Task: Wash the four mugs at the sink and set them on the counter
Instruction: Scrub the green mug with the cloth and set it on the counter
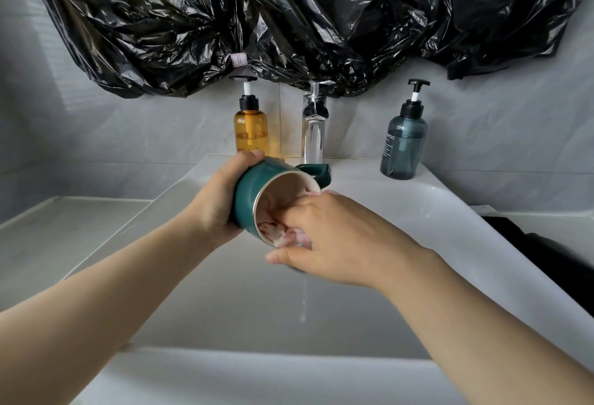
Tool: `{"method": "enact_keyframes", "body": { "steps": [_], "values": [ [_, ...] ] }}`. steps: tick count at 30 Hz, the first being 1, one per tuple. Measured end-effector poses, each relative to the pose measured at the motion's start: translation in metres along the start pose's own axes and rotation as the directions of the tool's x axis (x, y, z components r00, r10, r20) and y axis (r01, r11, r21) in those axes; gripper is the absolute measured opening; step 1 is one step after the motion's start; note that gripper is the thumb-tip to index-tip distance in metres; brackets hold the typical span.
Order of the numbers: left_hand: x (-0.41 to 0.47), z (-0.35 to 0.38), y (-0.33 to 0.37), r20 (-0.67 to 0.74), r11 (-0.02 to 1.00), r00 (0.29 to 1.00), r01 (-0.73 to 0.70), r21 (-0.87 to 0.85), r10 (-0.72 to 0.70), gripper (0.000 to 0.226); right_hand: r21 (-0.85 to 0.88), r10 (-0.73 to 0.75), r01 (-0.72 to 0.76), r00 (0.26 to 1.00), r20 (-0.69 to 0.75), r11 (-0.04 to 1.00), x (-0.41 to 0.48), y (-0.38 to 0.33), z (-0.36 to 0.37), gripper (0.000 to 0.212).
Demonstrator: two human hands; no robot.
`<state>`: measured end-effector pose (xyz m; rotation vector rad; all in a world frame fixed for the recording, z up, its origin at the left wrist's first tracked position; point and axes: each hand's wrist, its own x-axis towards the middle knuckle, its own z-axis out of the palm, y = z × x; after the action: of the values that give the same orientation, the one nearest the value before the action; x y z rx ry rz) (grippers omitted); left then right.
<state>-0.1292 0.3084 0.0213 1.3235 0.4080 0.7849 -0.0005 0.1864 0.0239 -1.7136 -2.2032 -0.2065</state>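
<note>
My left hand (214, 204) grips a dark green mug (257, 186) with a pale inside, tilted on its side above the white sink (401, 202), mouth towards me. The mug's handle points to the back right. My right hand (331, 240) has its fingers pushed into the mug's mouth, curled round a pale pinkish cloth or sponge (283, 236) that is mostly hidden inside. A thin stream of water (303, 301) drips from below my right hand into the basin. No other mugs are in view.
A chrome tap (314, 125) stands at the back of the sink, with an amber pump bottle (251, 121) to its left and a grey-blue pump bottle (403, 137) to its right. Pale counter (58, 231) lies left; a dark object (540, 250) sits right. Black plastic sheeting (289, 18) hangs above.
</note>
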Motion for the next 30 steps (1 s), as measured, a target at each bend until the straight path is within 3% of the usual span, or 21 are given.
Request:
{"method": "enact_keyframes", "body": {
  "steps": [7,11,14,17,23,27,30],
  "values": [
    [-0.003,0.004,0.002,0.005,0.991,1.0,-0.005,-0.131,0.005,0.046,0.24,0.003,0.008,0.999,-0.046,0.971,-0.005,-0.013,0.0,0.034],
    [-0.003,0.007,0.003,-0.016,0.988,0.998,-0.067,-0.142,0.065,0.052,0.354,0.057,-0.052,0.998,-0.004,0.934,-0.006,-0.015,0.0,0.031],
    [-0.003,0.006,0.004,-0.011,0.985,0.997,-0.071,-0.158,0.07,0.052,0.106,-0.095,0.117,0.976,-0.198,0.987,-0.001,-0.011,0.005,0.033],
    [-0.005,0.003,0.008,0.018,0.991,1.0,0.008,-0.133,-0.005,0.047,-0.125,-0.19,0.154,0.911,-0.366,0.98,0.001,-0.003,0.009,0.032],
    [-0.006,-0.006,0.015,0.01,0.993,0.993,0.12,-0.014,-0.12,0.037,-0.185,-0.119,0.077,0.966,-0.23,0.98,-0.003,0.005,0.004,0.04],
    [-0.006,0.003,0.008,-0.049,0.992,0.992,0.121,0.028,-0.12,0.05,-0.181,-0.06,0.028,0.983,-0.176,0.983,-0.001,0.004,0.0,0.04],
    [-0.003,0.006,0.004,-0.147,0.996,0.987,0.076,0.036,-0.07,0.065,-0.135,-0.026,0.017,0.998,-0.065,0.991,0.001,0.005,0.001,0.028]
  ]
}}
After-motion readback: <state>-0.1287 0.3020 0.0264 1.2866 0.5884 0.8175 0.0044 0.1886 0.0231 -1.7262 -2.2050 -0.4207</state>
